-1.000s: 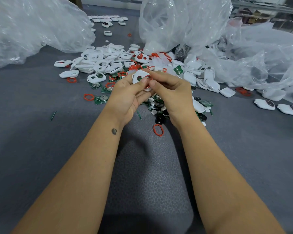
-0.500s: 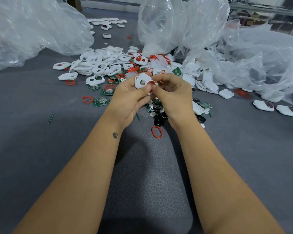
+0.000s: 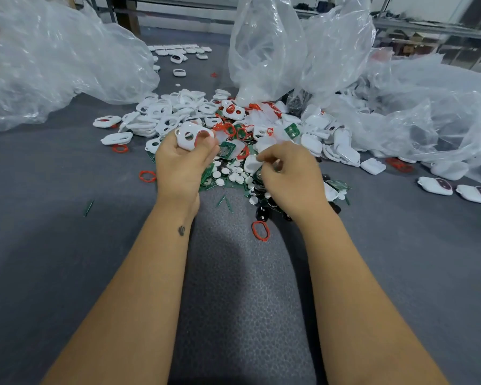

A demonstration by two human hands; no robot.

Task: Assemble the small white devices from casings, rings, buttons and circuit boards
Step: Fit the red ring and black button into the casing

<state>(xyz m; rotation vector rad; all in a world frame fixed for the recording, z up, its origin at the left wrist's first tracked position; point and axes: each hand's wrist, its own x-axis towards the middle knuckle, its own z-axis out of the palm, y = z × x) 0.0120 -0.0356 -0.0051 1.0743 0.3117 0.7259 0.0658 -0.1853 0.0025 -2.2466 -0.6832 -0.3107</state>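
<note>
While gripped, casing above left hand.

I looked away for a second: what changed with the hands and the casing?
The right hand let go of the white casing and dropped to the button pile, fingers curled. The left hand still holds the casing, ring fitted. Loose red ring unmoved.

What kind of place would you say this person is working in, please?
Probably a small assembly workshop or factory bench. Loose white casings, red rings and green circuit boards lie heaped on a grey padded table, with big clear plastic bags and metal shelving behind.
</note>
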